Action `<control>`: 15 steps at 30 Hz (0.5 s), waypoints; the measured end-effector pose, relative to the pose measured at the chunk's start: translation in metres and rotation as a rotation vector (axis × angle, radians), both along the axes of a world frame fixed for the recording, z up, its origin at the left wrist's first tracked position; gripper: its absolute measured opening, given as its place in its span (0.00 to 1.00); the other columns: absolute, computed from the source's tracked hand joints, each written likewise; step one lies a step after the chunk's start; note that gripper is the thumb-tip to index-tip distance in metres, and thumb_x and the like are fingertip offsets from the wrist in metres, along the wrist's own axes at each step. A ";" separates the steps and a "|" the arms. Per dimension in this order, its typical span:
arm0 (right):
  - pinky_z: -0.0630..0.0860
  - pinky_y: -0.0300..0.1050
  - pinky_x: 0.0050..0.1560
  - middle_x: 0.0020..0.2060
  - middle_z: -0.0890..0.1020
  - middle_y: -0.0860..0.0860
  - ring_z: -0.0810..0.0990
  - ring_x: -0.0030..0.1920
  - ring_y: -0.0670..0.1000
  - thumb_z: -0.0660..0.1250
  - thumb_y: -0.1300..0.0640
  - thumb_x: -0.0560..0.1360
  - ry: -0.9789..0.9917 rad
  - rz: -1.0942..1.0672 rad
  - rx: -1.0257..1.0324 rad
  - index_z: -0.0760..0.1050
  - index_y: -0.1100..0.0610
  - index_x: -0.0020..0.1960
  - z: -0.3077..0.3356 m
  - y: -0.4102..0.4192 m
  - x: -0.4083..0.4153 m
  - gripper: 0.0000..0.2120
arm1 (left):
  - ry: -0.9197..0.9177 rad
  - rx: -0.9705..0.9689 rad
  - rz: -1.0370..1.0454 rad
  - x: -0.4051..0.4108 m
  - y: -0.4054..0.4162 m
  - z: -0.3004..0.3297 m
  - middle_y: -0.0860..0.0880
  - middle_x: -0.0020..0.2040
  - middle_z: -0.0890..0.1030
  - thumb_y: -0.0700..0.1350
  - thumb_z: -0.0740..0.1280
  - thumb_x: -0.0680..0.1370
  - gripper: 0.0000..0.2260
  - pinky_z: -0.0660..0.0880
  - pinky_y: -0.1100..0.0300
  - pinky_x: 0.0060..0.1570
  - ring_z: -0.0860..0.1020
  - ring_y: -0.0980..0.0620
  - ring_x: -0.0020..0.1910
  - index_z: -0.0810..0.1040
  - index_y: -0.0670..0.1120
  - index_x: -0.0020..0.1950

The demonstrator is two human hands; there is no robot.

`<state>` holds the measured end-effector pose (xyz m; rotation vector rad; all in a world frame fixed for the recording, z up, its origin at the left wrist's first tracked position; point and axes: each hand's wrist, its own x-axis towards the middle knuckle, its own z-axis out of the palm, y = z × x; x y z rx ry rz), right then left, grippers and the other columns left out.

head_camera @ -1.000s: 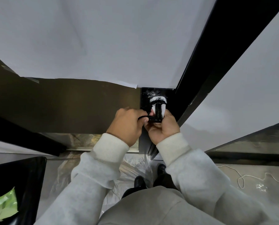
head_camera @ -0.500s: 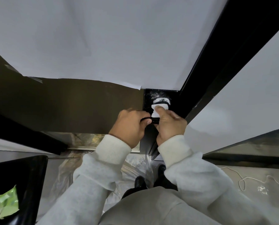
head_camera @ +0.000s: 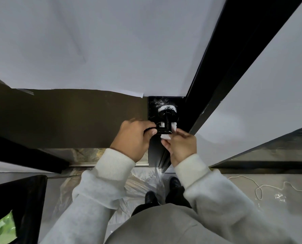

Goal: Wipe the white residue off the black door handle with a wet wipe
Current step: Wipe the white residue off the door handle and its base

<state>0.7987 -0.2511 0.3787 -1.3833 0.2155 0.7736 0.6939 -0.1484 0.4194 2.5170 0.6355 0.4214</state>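
The black door handle (head_camera: 166, 126) juts from a black plate on the door edge, just above my hands. White residue (head_camera: 166, 108) rings its round base and speckles the plate above it. My left hand (head_camera: 134, 138) grips the lever's left end, thumb across the front. My right hand (head_camera: 180, 145) pinches a white wet wipe (head_camera: 167, 135), which is tucked under and behind the handle's corner; a bit of wipe also shows above the lever.
A white paper sheet (head_camera: 94, 50) covers the brown door (head_camera: 58, 120). The black door frame (head_camera: 234, 59) runs diagonally on the right. My black shoes stand on clear plastic sheeting (head_camera: 139, 180). A black bin (head_camera: 20, 199) with a green packet is at lower left; a white cord (head_camera: 269, 187) lies lower right.
My right hand has come down from the handle's neck, where it held the wipe over the top, to below the lever's corner. My left hand still holds the lever.
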 end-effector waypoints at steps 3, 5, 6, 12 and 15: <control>0.83 0.48 0.42 0.35 0.84 0.56 0.82 0.37 0.53 0.61 0.71 0.80 0.094 -0.079 0.139 0.81 0.62 0.40 0.010 0.015 0.003 0.15 | 0.010 -0.010 0.002 0.000 -0.001 0.001 0.51 0.44 0.85 0.49 0.65 0.81 0.09 0.70 0.57 0.46 0.78 0.49 0.45 0.84 0.49 0.52; 0.83 0.52 0.46 0.35 0.84 0.56 0.83 0.38 0.54 0.62 0.67 0.81 0.090 -0.138 0.197 0.81 0.62 0.41 0.015 0.017 0.002 0.13 | 0.010 -0.016 0.015 -0.001 -0.002 0.002 0.51 0.45 0.85 0.48 0.65 0.81 0.09 0.69 0.58 0.46 0.78 0.49 0.45 0.84 0.50 0.53; 0.83 0.54 0.49 0.38 0.85 0.56 0.84 0.41 0.55 0.63 0.64 0.82 0.095 -0.160 0.201 0.81 0.62 0.43 0.016 0.017 0.003 0.11 | 0.010 -0.013 0.018 0.000 -0.002 0.002 0.51 0.45 0.85 0.48 0.65 0.80 0.08 0.70 0.58 0.47 0.78 0.49 0.45 0.84 0.50 0.53; 0.82 0.59 0.49 0.33 0.84 0.55 0.83 0.39 0.58 0.64 0.49 0.75 -0.512 0.040 -0.278 0.81 0.54 0.40 0.022 0.007 0.009 0.12 | 0.009 -0.007 0.018 0.000 -0.002 0.001 0.50 0.45 0.85 0.48 0.65 0.81 0.09 0.71 0.56 0.48 0.79 0.48 0.47 0.84 0.48 0.53; 0.81 0.50 0.49 0.35 0.85 0.54 0.83 0.39 0.55 0.68 0.54 0.77 -0.776 0.064 -0.384 0.83 0.57 0.44 0.033 -0.002 0.009 0.09 | 0.002 -0.003 0.018 0.000 -0.002 0.001 0.51 0.45 0.85 0.48 0.66 0.81 0.08 0.67 0.61 0.45 0.78 0.49 0.46 0.84 0.49 0.53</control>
